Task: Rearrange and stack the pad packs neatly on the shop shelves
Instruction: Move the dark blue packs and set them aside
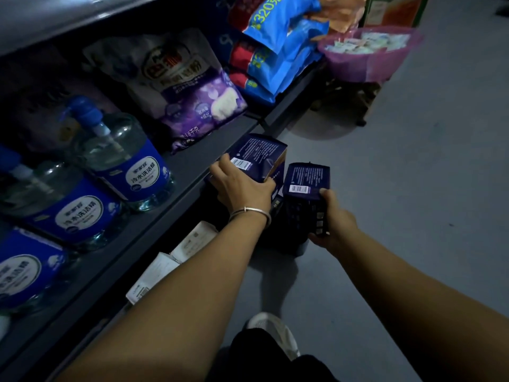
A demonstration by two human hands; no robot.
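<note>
Open grey floor [399,188] spreads from twelve round to four o'clock of the hands, while the dark grey metal shelf edge [176,205] runs close along their nine o'clock side. The left hand [242,186] grips a dark navy soft pad pack [257,155], barcode up, at that edge. At its three o'clock, the right hand [334,216] clasps a second, matching navy pack [305,180] over the floor.

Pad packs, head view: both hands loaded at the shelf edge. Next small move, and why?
Probably slide the left hand with its dark blue pad pack inward onto the grey shelf. That pack hangs over the shelf's front edge, bare shelf lies beside it, and the right hand grips a second pack out over the floor, waiting.
</note>
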